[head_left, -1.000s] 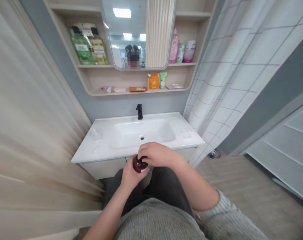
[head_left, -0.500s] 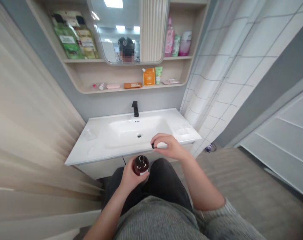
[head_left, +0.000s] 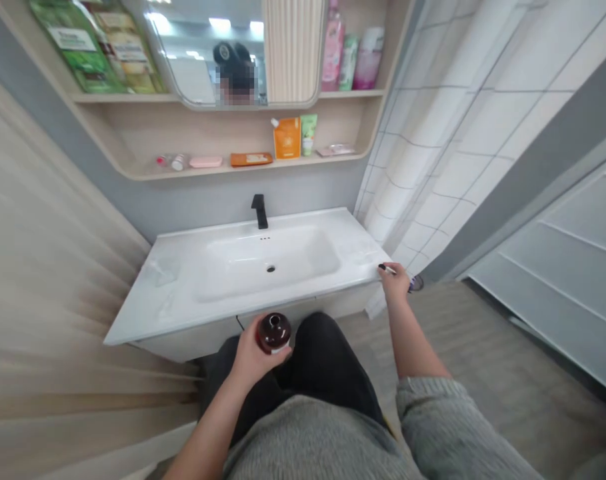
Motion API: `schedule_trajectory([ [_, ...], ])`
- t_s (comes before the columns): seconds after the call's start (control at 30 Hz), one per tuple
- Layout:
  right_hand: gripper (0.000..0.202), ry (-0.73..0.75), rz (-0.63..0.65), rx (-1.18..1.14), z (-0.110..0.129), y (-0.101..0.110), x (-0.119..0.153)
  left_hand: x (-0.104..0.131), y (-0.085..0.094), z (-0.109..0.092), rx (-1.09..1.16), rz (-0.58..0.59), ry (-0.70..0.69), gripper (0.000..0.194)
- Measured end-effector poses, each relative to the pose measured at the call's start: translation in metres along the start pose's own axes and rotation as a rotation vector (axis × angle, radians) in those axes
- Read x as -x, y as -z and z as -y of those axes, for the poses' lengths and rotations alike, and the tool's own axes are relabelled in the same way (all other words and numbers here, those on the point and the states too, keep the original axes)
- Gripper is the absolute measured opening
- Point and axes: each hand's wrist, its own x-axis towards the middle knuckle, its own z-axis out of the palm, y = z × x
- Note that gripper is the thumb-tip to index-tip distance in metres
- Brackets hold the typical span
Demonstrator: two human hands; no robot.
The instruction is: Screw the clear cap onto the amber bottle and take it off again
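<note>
My left hand (head_left: 257, 352) is wrapped round a dark brown bottle (head_left: 273, 331), held upright above my lap in front of the vanity. The bottle's open mouth faces up and a pale label shows low on its side. Out at the vanity's right front corner, my right hand (head_left: 395, 283) pinches a small black cap (head_left: 382, 267). A short white piece shows beside the cap; whether it is part of it I cannot tell. The white washbasin (head_left: 217, 270) with its black faucet (head_left: 259, 211) lies beyond both hands.
Clear, faint items lie on the counter at left (head_left: 163, 272) and right (head_left: 363, 257). A shelf (head_left: 147, 175) above holds an orange pouch (head_left: 287, 138), a green tube (head_left: 308, 135) and small packs. Curtains hang at both sides.
My right hand has moved right, from over the basin's front edge to the counter's right corner, with the black cap. My left hand still holds the bottle. The view has shifted slightly.
</note>
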Motion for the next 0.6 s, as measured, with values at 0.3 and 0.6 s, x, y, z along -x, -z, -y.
schedule_trajectory([
  [0.3,0.051,0.094,-0.007,0.282,-0.015,-0.014,-0.023,-0.01,0.014,0.013,-0.032,-0.054,0.063,0.073],
  [0.6,0.122,0.319,0.185,0.506,0.043,-0.034,-0.013,-0.014,0.029,0.021,-0.035,-0.087,0.062,0.071],
])
